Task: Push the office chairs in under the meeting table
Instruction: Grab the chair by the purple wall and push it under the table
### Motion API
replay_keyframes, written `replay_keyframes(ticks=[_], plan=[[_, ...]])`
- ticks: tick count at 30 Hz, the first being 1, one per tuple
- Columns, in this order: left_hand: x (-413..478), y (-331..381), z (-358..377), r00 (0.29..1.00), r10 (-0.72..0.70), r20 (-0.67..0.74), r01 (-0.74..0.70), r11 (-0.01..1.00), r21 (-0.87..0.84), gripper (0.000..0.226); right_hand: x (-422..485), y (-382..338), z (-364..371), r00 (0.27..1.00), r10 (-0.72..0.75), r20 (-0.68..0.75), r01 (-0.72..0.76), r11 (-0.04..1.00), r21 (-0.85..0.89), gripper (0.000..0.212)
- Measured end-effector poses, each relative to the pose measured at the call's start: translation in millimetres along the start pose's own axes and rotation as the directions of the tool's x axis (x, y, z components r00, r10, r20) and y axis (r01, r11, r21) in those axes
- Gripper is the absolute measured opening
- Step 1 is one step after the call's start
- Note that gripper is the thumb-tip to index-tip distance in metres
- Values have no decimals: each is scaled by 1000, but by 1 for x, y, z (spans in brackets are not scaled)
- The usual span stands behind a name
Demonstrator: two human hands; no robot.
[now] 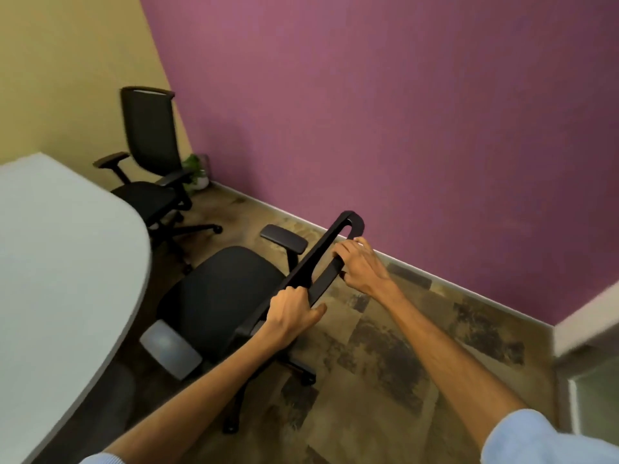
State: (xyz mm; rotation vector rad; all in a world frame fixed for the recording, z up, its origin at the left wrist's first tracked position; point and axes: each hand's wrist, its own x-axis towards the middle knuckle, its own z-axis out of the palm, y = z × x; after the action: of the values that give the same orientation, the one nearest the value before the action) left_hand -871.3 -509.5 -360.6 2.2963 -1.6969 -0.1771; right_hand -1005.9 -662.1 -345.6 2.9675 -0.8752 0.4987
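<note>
A black office chair (227, 289) stands right in front of me, its seat facing the white meeting table (57, 262) on the left, seat edge close to the tabletop. My left hand (291, 316) grips the lower part of the chair's backrest top rail. My right hand (361, 266) holds the same rail higher up, near its rounded corner. A second black office chair (150, 155) stands farther back by the table's far end, turned partly toward the table and apart from it.
A purple wall (402, 112) runs along the right behind the chair, a yellow wall at the back left. A small potted plant (197, 172) sits in the corner. Patterned brown carpet (385, 356) covers the floor. A white door frame edge shows at the far right.
</note>
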Motion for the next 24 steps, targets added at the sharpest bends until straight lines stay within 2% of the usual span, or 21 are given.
replay_keyframes(ticks=[2,4,7,9,14,18,24], plan=[[-1,2,4,996,-94,6,94,996,9,38,12,8,5,994,-99,51,99,995,8,31],[-5,10,7,975,-215,-49,216,976,25,35,18,13,8,978,-180,105,175,983,54,23],[-15,23,6,910,-395,-126,407,909,90,33,25,17,10,950,-257,179,239,964,118,12],[-25,32,5,865,-470,-176,490,867,95,29,27,18,8,922,-309,232,285,949,134,14],[-41,36,-4,780,-596,-189,621,775,121,20,27,9,7,845,-437,308,401,899,176,13],[-47,22,-6,725,-659,-201,688,706,167,20,39,-1,16,787,-557,266,532,830,166,9],[-28,9,-7,681,-681,-270,732,647,212,25,69,4,33,708,-678,196,665,734,137,23]])
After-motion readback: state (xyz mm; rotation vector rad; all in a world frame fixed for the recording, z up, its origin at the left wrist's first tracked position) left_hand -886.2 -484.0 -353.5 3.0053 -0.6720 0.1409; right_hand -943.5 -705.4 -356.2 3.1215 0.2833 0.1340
